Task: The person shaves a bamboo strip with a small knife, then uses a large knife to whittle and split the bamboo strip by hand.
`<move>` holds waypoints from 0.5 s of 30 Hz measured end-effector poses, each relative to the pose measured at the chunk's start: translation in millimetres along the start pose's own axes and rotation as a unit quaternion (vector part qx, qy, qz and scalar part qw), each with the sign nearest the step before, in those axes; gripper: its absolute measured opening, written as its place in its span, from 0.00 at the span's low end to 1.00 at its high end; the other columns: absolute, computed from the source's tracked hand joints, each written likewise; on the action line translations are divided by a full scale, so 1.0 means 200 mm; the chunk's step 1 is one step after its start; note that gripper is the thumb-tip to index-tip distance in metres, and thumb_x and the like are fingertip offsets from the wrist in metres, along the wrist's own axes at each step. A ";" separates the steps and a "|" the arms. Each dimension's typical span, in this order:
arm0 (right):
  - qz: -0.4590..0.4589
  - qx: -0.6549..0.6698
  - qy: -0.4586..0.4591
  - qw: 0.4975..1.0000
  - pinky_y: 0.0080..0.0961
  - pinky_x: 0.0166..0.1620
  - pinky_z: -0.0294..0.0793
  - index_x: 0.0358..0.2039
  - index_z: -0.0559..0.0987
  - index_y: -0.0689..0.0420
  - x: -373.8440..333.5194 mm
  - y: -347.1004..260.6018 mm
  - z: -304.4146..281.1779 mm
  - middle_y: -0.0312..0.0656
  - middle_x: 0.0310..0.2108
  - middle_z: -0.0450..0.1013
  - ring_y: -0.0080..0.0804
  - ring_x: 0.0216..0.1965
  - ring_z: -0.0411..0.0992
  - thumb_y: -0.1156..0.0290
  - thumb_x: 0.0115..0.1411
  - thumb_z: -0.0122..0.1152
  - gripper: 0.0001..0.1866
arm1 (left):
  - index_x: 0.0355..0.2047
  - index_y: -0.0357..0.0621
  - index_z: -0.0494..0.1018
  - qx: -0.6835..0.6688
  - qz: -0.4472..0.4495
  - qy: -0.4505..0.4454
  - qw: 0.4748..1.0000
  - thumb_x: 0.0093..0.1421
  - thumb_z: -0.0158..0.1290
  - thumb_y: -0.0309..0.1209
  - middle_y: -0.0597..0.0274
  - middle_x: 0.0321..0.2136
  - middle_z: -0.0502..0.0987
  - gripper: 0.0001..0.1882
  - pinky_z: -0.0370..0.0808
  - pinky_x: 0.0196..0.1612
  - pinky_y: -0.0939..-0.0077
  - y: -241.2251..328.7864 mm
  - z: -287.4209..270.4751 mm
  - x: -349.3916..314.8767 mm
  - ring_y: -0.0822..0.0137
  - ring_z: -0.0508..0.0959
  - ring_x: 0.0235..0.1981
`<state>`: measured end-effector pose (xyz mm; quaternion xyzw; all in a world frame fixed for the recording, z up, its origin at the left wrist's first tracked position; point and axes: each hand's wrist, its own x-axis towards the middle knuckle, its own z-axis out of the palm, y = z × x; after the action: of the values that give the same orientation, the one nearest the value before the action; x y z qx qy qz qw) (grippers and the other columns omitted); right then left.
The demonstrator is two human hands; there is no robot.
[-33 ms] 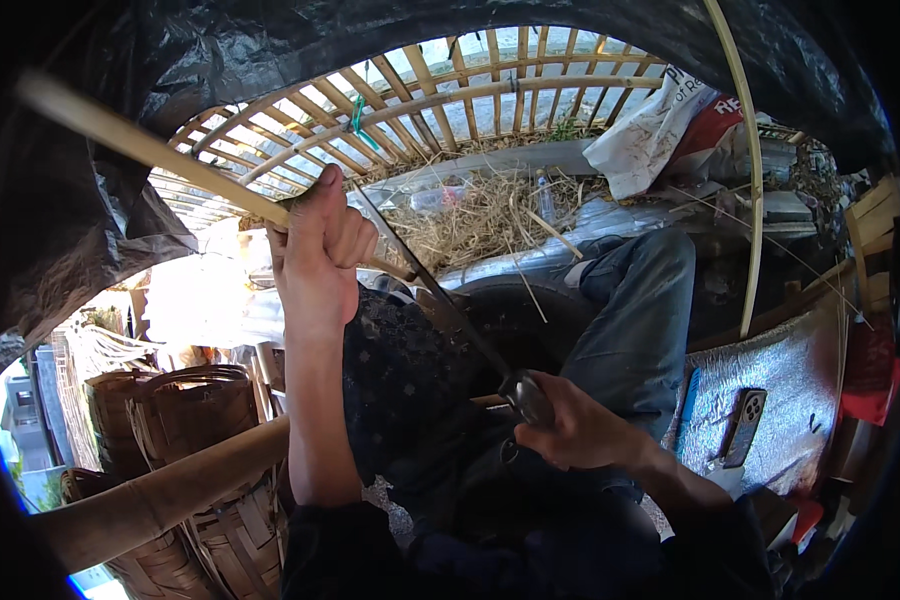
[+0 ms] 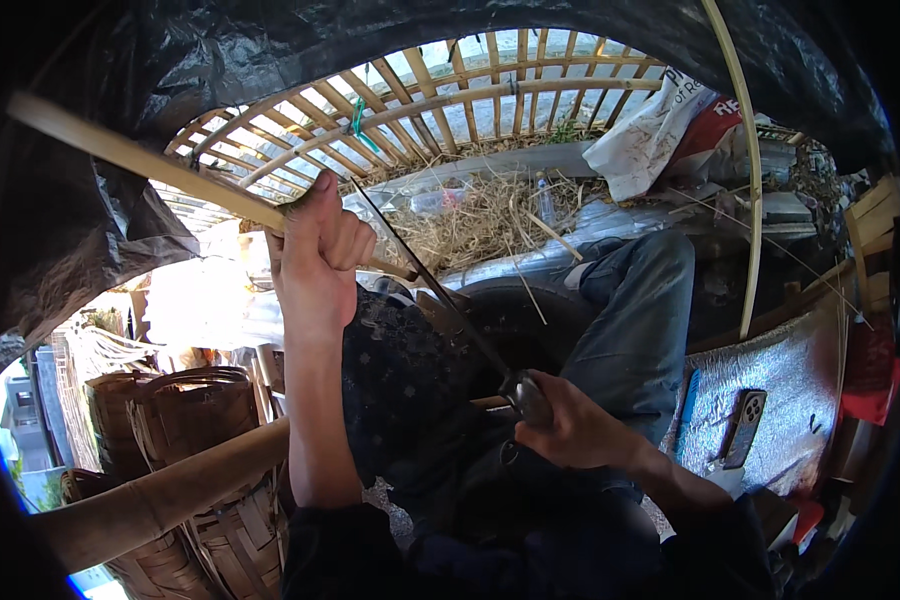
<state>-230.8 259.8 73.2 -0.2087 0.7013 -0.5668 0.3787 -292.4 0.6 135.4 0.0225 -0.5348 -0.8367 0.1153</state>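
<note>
Bamboo splitting, one seated person, viewed from above the lap. Landmark: the long pale bamboo strip, which runs from the upper left rim down toward the middle of the view. Left hand: raised, fingers clenched round the strip about midway along its visible length, thumb uppermost. Right hand: below and right of the strip, near the lap, fingers closed on the rounded handle of a long dark knife; the blade rises from that hand up and to the left and meets the strip just right of the left fist. Progress, as a judgement: the blade sits at the strip near its lower end, so the cut looks only begun (whether a shaving has come off cannot be told), with the long stretch left of the fist unworked. Dark patterned cloth: over the lap, directly beneath the strip's lower end. Blue-jeaned leg: right of the strip, stretched outward. Thick bamboo pole: well below the strip, at lower left. Woven baskets: below the strip, just beside that pole. Bamboo lattice: above and behind the strip, with dry straw at its foot. Thin curved bamboo slat: far right of the strip, standing upright. Phone: lying on a silver mat, well right of the strip, near the right hand.
</note>
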 end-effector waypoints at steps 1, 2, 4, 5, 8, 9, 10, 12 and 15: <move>0.061 -0.008 -0.053 0.997 0.34 0.35 0.70 0.50 0.62 0.63 0.02 0.00 0.00 0.51 0.33 0.68 0.43 0.30 0.70 0.73 0.50 0.60 0.27 | 0.13 0.51 0.58 0.002 0.001 0.001 1.000 0.60 0.49 0.33 0.75 0.09 0.46 0.20 0.44 0.19 0.78 0.00 0.00 0.00 0.79 0.44 0.10; 0.060 -0.007 -0.054 0.997 0.34 0.35 0.70 0.50 0.62 0.63 0.02 -0.01 -0.01 0.51 0.33 0.68 0.43 0.30 0.70 0.73 0.50 0.60 0.27 | 0.13 0.51 0.58 0.006 0.001 0.007 1.000 0.60 0.49 0.32 0.75 0.08 0.46 0.19 0.45 0.18 0.78 -0.01 0.01 0.00 0.79 0.44 0.10; -0.055 -0.045 0.056 0.996 0.34 0.34 0.70 0.48 0.64 0.63 0.01 -0.05 -0.02 0.49 0.32 0.68 0.39 0.30 0.70 0.72 0.50 0.59 0.24 | 0.13 0.50 0.58 0.009 0.005 0.011 1.000 0.60 0.50 0.31 0.75 0.08 0.46 0.19 0.45 0.18 0.78 -0.01 0.00 0.01 0.79 0.44 0.10; -0.055 -0.045 0.054 0.996 0.34 0.34 0.70 0.48 0.64 0.63 0.00 -0.05 -0.02 0.49 0.32 0.68 0.39 0.30 0.70 0.72 0.50 0.59 0.24 | 0.13 0.50 0.58 0.009 0.006 0.013 1.000 0.60 0.50 0.31 0.75 0.08 0.46 0.19 0.45 0.18 0.78 -0.01 -0.01 0.00 0.79 0.44 0.10; 0.000 0.092 0.068 0.993 0.33 0.33 0.69 0.46 0.66 0.64 -0.02 -0.02 0.00 0.47 0.28 0.69 0.35 0.30 0.71 0.72 0.49 0.57 0.23 | 0.13 0.50 0.58 0.013 0.010 -0.005 1.000 0.60 0.50 0.31 0.76 0.08 0.46 0.19 0.45 0.18 0.78 -0.02 0.00 0.01 0.79 0.44 0.09; 0.044 0.073 0.016 0.996 0.32 0.33 0.70 0.46 0.66 0.65 0.02 0.03 0.02 0.47 0.29 0.69 0.33 0.31 0.71 0.72 0.50 0.57 0.23 | 0.13 0.50 0.58 0.025 0.011 0.008 1.000 0.60 0.50 0.31 0.76 0.08 0.46 0.19 0.44 0.18 0.78 -0.03 0.02 0.01 0.79 0.44 0.09; 0.084 0.053 -0.036 0.994 0.31 0.32 0.70 0.46 0.65 0.65 0.06 0.06 0.02 0.47 0.29 0.69 0.31 0.31 0.71 0.72 0.50 0.57 0.23 | 0.13 0.50 0.57 0.038 0.015 0.019 0.999 0.60 0.50 0.32 0.76 0.08 0.46 0.20 0.44 0.17 0.78 -0.02 0.04 0.02 0.79 0.44 0.09; 0.177 0.107 -0.083 0.975 0.31 0.33 0.71 0.46 0.65 0.66 0.08 0.07 -0.02 0.47 0.30 0.69 0.31 0.30 0.71 0.72 0.51 0.57 0.23 | 0.13 0.51 0.57 0.030 0.007 0.013 0.999 0.60 0.50 0.32 0.76 0.08 0.45 0.20 0.44 0.17 0.78 -0.01 0.00 0.02 0.79 0.44 0.09; 0.180 0.092 -0.058 0.978 0.28 0.31 0.71 0.47 0.65 0.67 0.04 0.09 -0.04 0.46 0.30 0.69 0.30 0.28 0.71 0.71 0.52 0.56 0.23 | 0.12 0.51 0.57 0.018 0.001 0.028 0.999 0.59 0.51 0.32 0.77 0.08 0.45 0.20 0.43 0.17 0.78 -0.02 -0.03 0.00 0.80 0.44 0.09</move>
<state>-239.2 263.5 53.3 -0.0761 0.6494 -0.5384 0.5316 -292.4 -3.1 129.6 0.0477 -0.5463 -0.8259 0.1307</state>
